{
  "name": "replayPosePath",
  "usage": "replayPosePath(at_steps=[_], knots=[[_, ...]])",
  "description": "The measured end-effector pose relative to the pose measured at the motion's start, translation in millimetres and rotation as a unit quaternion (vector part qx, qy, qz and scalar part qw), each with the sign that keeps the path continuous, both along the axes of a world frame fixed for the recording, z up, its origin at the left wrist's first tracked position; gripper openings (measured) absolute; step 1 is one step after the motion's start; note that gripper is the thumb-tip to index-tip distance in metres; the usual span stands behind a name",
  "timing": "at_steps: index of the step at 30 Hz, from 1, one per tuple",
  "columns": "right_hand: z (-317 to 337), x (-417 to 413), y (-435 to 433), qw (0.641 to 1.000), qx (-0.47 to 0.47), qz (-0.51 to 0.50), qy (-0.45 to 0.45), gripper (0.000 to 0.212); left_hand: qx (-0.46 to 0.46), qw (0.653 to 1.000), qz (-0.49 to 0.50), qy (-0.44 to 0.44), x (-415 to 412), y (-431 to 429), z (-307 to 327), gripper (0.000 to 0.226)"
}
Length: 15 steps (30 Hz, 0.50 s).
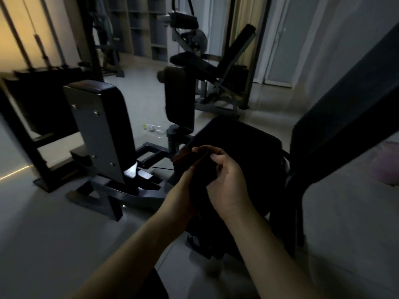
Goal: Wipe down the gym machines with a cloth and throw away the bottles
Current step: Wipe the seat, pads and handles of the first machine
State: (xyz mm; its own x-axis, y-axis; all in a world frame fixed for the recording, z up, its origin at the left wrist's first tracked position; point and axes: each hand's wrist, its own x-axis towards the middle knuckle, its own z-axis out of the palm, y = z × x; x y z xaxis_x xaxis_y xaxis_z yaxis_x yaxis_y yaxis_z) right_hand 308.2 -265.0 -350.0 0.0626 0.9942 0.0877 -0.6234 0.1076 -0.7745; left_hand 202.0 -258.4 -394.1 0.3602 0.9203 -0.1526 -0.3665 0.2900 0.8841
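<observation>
Though held bunched between both hands, cloth (200, 167) not yet pressed to any pad; judged an early stage, wiping about to begin, no visible sign of any wiped surface. Left hand (182, 188): grip wrapped round the lower part of the cloth, fingers mostly hidden behind it. Right hand (226, 180): grip pinched on the upper edge, thumb and forefinger together on the fabric. Cloth proper: dark, soft, crumpled, reddish-brown tinge at the top fold; just above the near edge of the seat pad (241, 139). Seat pad black, smooth, round-cornered, likely vinyl. Backrest (345, 100): long black slab, tilted, at right. Leg pads, two: left pad (112, 108), glossy black cushion on a grey bolted metal plate; middle pad (179, 98), upright, matte black, rounded. Frame (129, 193): dark painted steel, square section. Bottle (154, 128): clear plastic, greenish cap end, too blurred to count as one or two, lying on the pale tiled floor (54, 223) just beside the middle pad's post, well apart from the hands; not yet thrown away. Second machine (194, 61) beyond, wiping there judged outstanding.
</observation>
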Motion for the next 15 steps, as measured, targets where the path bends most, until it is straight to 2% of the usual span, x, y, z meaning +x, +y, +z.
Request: replayPosePath(at_steps=[1,2,3,4,6,8,9,10,11,13,15], knots=[[2.1,-1.4,7.5,0.999,0.006,0.013,-0.048,0.025,-0.010,1.000,0.009,0.001,-7.9,5.3,4.5,0.034],[3.3,0.1,18.0,0.989,0.020,0.001,-0.146,0.022,-0.006,0.999,0.042,0.033,-18.0,11.1,7.1,0.028],[2.9,6.2,29.7,0.960,0.039,-0.039,-0.274,0.018,0.004,0.993,0.088,0.076,-27.0,17.3,9.3,0.024],[1.9,14.7,42.8,0.911,0.056,-0.092,-0.399,0.014,0.015,0.982,0.144,0.118,-38.4,24.9,10.8,0.023],[-7.1,36.8,72.3,0.786,0.047,-0.167,-0.593,0.018,0.048,0.953,0.229,0.191,-57.7,39.4,11.2,0.030],[-23.0,53.6,93.3,0.650,-0.038,-0.146,-0.745,0.045,0.060,0.940,0.228,0.248,-65.2,51.4,4.0,0.034],[-33.6,59.1,101.1,0.594,-0.077,-0.132,-0.790,0.057,0.050,0.943,0.203,0.259,-62.7,56.8,-0.9,0.031],[-41.9,62.0,106.4,0.565,-0.090,-0.128,-0.810,0.062,0.033,0.951,0.175,0.252,-57.0,60.9,-5.4,0.026],[-47.1,63.2,108.9,0.556,-0.087,-0.131,-0.816,0.063,0.016,0.961,0.151,0.229,-49.0,62.1,-7.9,0.021],[-52.0,62.6,113.5,0.557,-0.068,-0.144,-0.815,0.061,0.018,0.966,0.140,0.217,-33.0,66.6,-9.1,0.027],[-51.9,62.7,113.6,0.550,-0.062,-0.156,-0.818,0.061,0.067,0.958,0.158,0.228,-20.7,72.9,-4.4,0.032]])
